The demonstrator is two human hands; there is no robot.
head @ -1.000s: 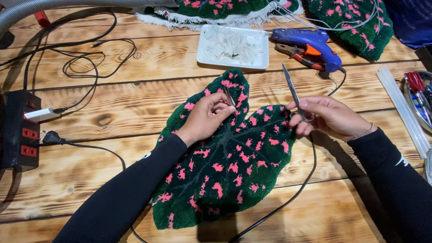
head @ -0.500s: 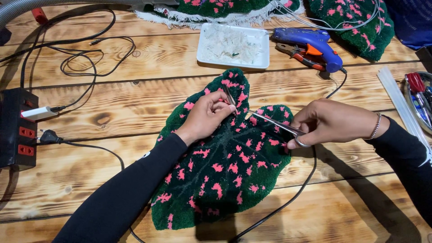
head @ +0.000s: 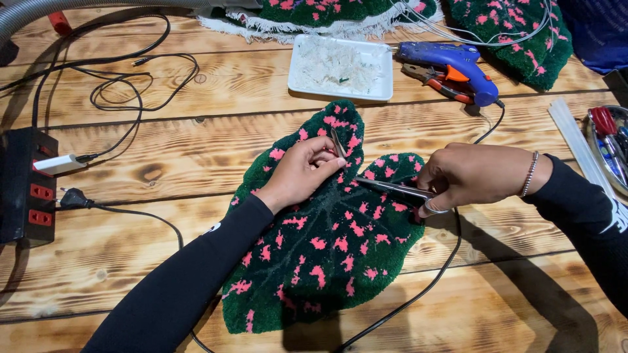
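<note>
Trimming a dark green, leaf-shaped tufted rug with pink spots [head: 327,261], which lies flat on the plank wooden tabletop [head: 196,150].

The left hand [head: 302,171] rests on the rug's upper lobe, its fingers [head: 327,159] pressed together and pinching the pile near the central notch. The right hand [head: 474,176] is closed around the handles of slim metal scissors [head: 392,189], blades pointing left into that notch. The rug looks soft, floppy and light, likely to bend if lifted by one edge, so it is best held flat or pinched near the cut. A blue hot-glue gun [head: 454,65] and a white tray of clippings [head: 340,68] lie beyond.
</note>
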